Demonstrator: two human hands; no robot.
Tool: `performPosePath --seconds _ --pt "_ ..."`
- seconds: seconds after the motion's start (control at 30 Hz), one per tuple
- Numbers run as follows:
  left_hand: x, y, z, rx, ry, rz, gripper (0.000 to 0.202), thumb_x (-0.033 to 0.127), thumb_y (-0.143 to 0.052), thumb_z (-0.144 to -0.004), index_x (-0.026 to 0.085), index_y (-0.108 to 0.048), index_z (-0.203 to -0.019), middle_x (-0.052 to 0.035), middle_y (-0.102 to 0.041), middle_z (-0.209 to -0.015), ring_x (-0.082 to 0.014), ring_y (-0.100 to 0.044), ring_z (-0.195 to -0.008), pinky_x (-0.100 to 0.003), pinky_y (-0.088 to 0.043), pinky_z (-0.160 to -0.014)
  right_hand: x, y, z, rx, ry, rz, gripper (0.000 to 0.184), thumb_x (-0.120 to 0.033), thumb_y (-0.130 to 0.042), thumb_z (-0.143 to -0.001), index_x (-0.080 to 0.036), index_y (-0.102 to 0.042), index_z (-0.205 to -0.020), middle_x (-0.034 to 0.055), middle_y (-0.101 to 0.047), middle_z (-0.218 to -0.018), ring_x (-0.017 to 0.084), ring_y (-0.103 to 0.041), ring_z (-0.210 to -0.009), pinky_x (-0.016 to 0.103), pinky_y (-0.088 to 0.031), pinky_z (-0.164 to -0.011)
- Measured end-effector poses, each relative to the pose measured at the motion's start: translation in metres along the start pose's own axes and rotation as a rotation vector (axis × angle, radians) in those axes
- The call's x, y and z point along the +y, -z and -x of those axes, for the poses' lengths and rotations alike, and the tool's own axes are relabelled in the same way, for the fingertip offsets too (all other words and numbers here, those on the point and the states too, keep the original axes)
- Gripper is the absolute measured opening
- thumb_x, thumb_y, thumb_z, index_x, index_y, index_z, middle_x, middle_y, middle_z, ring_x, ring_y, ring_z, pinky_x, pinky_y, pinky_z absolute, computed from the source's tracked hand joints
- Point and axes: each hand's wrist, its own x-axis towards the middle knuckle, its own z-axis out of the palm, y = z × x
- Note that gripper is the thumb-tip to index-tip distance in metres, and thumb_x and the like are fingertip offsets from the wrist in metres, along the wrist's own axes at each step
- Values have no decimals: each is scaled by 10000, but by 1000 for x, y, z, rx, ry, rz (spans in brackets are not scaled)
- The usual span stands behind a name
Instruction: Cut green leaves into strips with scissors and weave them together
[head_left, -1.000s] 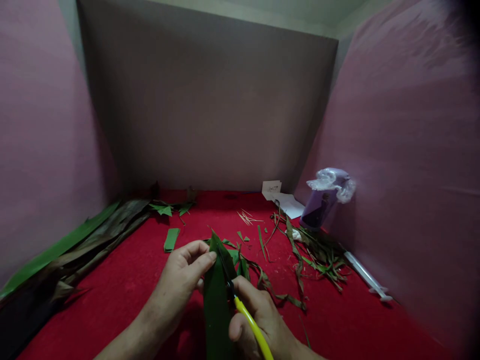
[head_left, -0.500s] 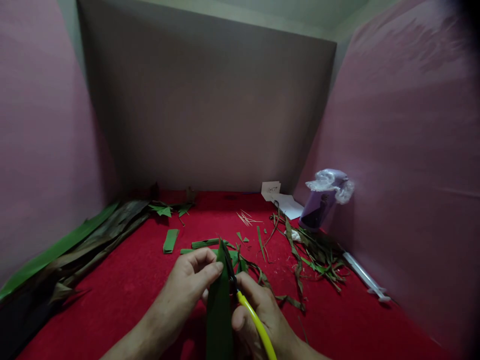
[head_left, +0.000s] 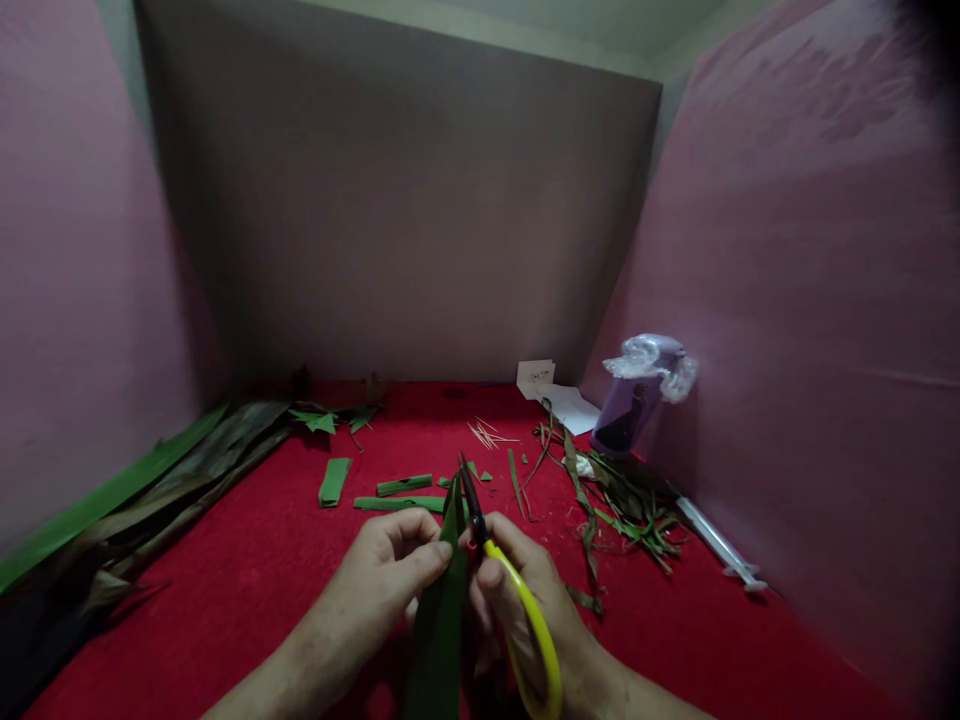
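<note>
My left hand [head_left: 382, 575] pinches a long green leaf strip [head_left: 437, 625] between thumb and fingers; the strip stands upright with a pointed tip. In my right hand [head_left: 532, 580] are scissors [head_left: 536, 640] with yellow handles and dark blades. The blades point up and away, close along the right edge of the strip near its tip. Whether they touch the leaf I cannot tell. Just beyond the hands lie cut green leaf pieces [head_left: 405, 485] on the red cloth [head_left: 247, 580].
Large leaves [head_left: 180, 470] lie along the left wall. Toothpicks [head_left: 489, 434] are scattered mid-table. On the right are dried leaf strips [head_left: 630, 505], a syringe [head_left: 720, 545], and a purple container [head_left: 630, 410] topped with clear plastic. White paper [head_left: 574, 408] lies at the back.
The scissors have shifted slightly right and away from the strip, and their yellow handle shows more fully. The strip's upper part leans more to the right. The view has shifted a little.
</note>
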Motion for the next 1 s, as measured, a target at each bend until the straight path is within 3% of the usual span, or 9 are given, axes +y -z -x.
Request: performPosePath --seconds 0.23,0.37,0.63,0.87,1.0 --pt "1 7 -4 65 -23 19 212 307 -617 -696 175 -481 -602 58 -472 -499 -67 -434 -432 -170 -340 -418 -19 13 -17 246 -9 -57 582 -727 -488 -661 -189 -437 -878 -116 -397 -401 51 -362 -252 185 -413 -270" --pt "5 9 -4 126 -17 104 217 289 -631 -690 177 -466 -606 72 -447 -494 -61 -422 -421 -165 -342 -415 -21 26 -27 305 26 -82 598 -739 -500 -636 -187 -437 -857 -112 -409 -417 55 -386 -271 213 -456 -301" --pt "3 13 -6 119 -25 145 222 299 -633 -699 177 -467 -618 69 -468 -519 -64 -454 -433 -173 -374 -442 -20 36 -36 225 -38 -264 676 -794 -482 -560 -188 -448 -856 -94 -437 -413 77 -432 -322 250 -488 -375" --pt "0 13 -8 124 -40 136 246 318 -635 -709 172 -460 -616 70 -467 -520 -53 -444 -432 -154 -358 -428 -29 36 -31 16 -56 -332 725 -833 -409 -546 -200 -467 -895 -82 -472 -445 92 -469 -363 300 -510 -447" --pt "0 14 -9 131 -65 163 248 345 -627 -718 171 -476 -626 62 -494 -522 -58 -458 -434 -164 -367 -439 -30 33 -25 -8 18 -220 607 -695 -571 -620 -202 -463 -959 -58 -534 -547 119 -566 -452 307 -528 -502"
